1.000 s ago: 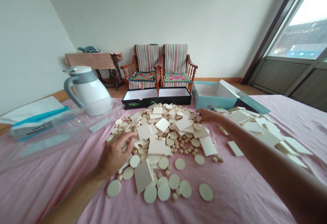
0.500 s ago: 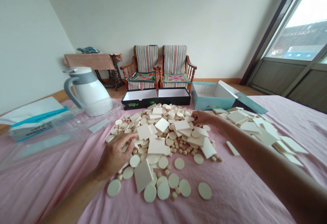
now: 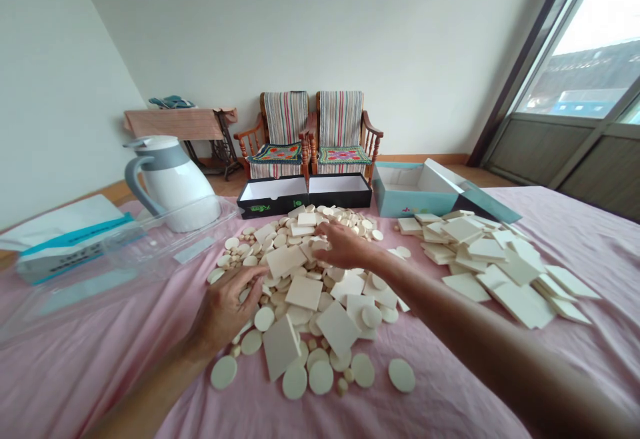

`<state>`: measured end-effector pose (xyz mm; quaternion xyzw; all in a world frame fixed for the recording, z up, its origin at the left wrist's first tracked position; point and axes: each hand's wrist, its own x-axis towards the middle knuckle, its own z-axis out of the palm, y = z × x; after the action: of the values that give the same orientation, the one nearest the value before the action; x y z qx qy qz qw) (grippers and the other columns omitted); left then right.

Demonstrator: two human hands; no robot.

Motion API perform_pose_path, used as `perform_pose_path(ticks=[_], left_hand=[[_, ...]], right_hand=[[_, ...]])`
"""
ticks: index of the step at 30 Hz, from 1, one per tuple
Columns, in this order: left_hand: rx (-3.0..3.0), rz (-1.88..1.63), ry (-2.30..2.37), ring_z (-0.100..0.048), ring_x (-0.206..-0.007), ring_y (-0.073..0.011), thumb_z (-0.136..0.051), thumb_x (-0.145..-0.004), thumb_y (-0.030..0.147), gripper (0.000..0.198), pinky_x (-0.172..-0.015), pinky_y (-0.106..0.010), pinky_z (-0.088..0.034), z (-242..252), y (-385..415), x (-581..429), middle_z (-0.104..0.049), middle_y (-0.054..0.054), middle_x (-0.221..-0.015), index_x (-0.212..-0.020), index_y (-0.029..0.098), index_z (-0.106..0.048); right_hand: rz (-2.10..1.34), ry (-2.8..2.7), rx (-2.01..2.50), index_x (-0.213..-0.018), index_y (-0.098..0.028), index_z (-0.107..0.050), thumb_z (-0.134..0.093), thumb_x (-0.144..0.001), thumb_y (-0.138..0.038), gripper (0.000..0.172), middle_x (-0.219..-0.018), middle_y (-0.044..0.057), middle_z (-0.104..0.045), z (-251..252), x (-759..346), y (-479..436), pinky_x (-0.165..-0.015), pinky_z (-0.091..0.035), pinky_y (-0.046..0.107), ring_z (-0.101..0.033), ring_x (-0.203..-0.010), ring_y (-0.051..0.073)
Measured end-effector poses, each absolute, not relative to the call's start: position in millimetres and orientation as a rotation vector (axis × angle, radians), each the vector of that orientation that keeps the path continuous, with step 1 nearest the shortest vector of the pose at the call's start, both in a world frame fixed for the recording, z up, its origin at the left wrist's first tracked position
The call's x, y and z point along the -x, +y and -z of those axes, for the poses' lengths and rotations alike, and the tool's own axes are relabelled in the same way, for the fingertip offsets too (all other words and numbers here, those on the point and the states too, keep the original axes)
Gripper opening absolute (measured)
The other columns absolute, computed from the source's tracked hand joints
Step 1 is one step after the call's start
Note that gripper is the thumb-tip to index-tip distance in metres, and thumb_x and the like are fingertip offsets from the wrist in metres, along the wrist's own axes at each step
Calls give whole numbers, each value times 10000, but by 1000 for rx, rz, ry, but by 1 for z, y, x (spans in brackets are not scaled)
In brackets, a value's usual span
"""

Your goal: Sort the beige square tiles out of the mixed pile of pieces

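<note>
A mixed heap of pale wooden pieces covers the middle of the cloth: square tiles (image 3: 304, 292), round discs (image 3: 321, 377) and small beads (image 3: 343, 385). At the left side of the heap, my left hand (image 3: 230, 302) rests with its fingers stretched toward a tile and its thumb apart, holding nothing that I can see. My right hand (image 3: 343, 245) reaches over the heap's upper middle, thumb and fingers apart, low above or touching the pieces there. Its palm hides the pieces directly below.
Another pile of square tiles (image 3: 500, 262) lies to the right. Behind the heap stand two black boxes (image 3: 273, 205) and a light blue box (image 3: 415, 202). At left are a white and grey jug (image 3: 183, 192), clear plastic packaging (image 3: 125, 269) and a tissue pack (image 3: 75, 245). Pink cloth (image 3: 450, 372) covers the surface.
My right hand has moved left from the heap's right edge to its upper middle. Several square tiles now lie nearer the front, covering beads. My left hand stays nearly still.
</note>
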<state>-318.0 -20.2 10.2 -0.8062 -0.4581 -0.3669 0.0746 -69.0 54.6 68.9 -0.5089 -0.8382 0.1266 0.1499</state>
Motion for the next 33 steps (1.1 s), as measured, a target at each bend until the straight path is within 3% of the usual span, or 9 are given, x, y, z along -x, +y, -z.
perform_pose_path(ticks=[2, 4, 7, 12, 15, 19, 23, 28, 33], left_hand=[[2425, 1104, -1380, -662, -847, -154, -524, -888, 223, 163, -767, -245, -503, -10, -20, 319, -702, -31, -914, -992, 183, -642], [2427, 1107, -1370, -662, -848, -155, -521, -889, 221, 162, -771, -247, -503, -10, -20, 319, -701, -32, -908, -992, 181, -640], [2421, 1106, -1342, -661, -846, -157, -517, -890, 218, 162, -771, -251, -505, -9, -20, 318, -702, -34, -905, -990, 183, -639], [2409, 1102, -1325, -666, -852, -158, -514, -889, 211, 166, -774, -247, -510, -9, -19, 317, -707, -38, -916, -993, 180, -639], [2413, 1098, -1334, -671, -846, -159, -509, -890, 220, 167, -771, -249, -516, -8, -19, 317, -713, -39, -916, -989, 183, -639], [2402, 1093, -1339, -678, -833, -165, -501, -892, 239, 173, -768, -257, -524, -7, -18, 318, -719, -41, -903, -981, 182, -637], [2403, 1089, -1361, -682, -835, -170, -498, -890, 249, 182, -764, -259, -530, -8, -18, 317, -722, -43, -907, -981, 186, -642], [2402, 1104, -1391, -684, -834, -173, -502, -886, 274, 190, -759, -258, -530, -9, -18, 316, -725, -38, -907, -972, 193, -651], [2413, 1092, -1404, -681, -828, -167, -508, -891, 283, 191, -754, -252, -525, -7, -18, 315, -721, -36, -910, -994, 196, -644]], right_hand=[[-188, -2408, 1538, -1135, -159, -615, -527, -843, -323, 346, -1058, 102, -660, -73, 55, 63, -761, -421, 239, -598, -938, 180], [31, -2365, 1793, -1066, -186, -651, -446, -880, -219, 280, -1003, 92, -680, -73, 27, 76, -730, -406, 246, -606, -902, 173], [165, -2307, 2026, -880, -137, -693, -497, -796, -84, 220, -900, 159, -685, -64, -20, 94, -770, -384, 338, -577, -947, 260], [236, -2388, 2023, -676, -142, -667, -532, -779, -80, 180, -838, 159, -681, -38, -60, 95, -901, -302, 450, -525, -1011, 301], [194, -2435, 1916, -799, -168, -688, -521, -801, -128, 172, -920, 114, -690, -33, -63, 88, -896, -333, 381, -546, -998, 249], [-182, -2328, 1731, -1091, -212, -652, -489, -837, -212, 302, -1039, 49, -695, -33, -71, 79, -781, -419, 254, -613, -891, 163], [-232, -2156, 1832, -973, -163, -678, -398, -877, -226, 303, -990, 105, -696, -16, -76, 61, -824, -423, 299, -616, -929, 207], [-306, -2051, 1738, -1169, -204, -576, -349, -936, -381, 370, -1213, 108, -606, 16, -54, 27, -981, -372, 393, -510, -1157, 240], [-525, -1898, 1536, -1183, -217, -536, -273, -953, -454, 422, -1176, 90, -599, 18, -15, 14, -991, -388, 345, -519, -1144, 209]])
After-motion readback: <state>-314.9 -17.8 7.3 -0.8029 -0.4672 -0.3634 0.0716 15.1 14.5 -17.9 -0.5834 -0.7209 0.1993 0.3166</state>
